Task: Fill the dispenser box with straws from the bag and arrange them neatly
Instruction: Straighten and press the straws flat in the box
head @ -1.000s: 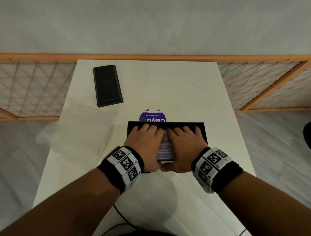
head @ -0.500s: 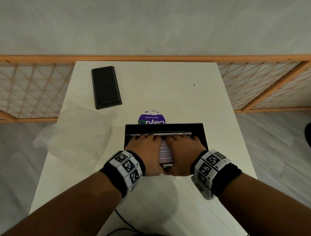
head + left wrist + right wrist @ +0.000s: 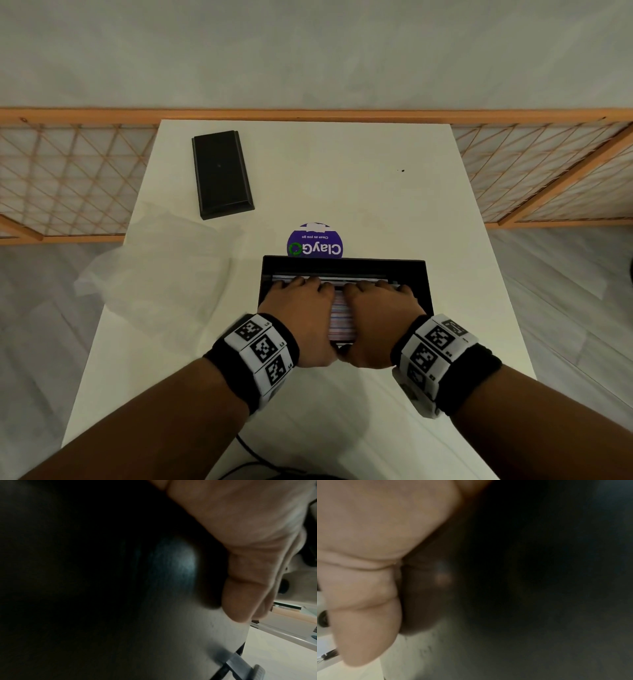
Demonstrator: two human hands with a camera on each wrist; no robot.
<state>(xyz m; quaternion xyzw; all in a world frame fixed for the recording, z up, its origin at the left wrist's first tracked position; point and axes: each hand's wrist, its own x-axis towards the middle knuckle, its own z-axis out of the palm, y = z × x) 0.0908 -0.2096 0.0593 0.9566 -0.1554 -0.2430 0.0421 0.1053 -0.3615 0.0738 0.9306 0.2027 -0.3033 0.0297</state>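
Observation:
The black dispenser box (image 3: 412, 274) sits open in the middle of the white table (image 3: 342, 178). Striped straws (image 3: 340, 318) lie across it and show only in the gap between my hands. My left hand (image 3: 299, 298) and right hand (image 3: 376, 299) lie side by side on the pile, fingers curled down over its far side. In the left wrist view my thumb (image 3: 240, 588) presses on the box's dark front wall (image 3: 171, 635). The right wrist view shows the other thumb (image 3: 364, 615) on the same wall (image 3: 488, 649).
The box's black lid (image 3: 221, 173) lies at the far left of the table. A crumpled clear plastic bag (image 3: 154, 274) hangs over the left edge. A purple round sticker (image 3: 315, 243) is just behind the box. A dark cable (image 3: 246, 452) runs near the front edge.
My fingers have drawn back from the box's far rim toward me and curled more, uncovering a strip of straws and the inner far wall. The box has stayed in place.

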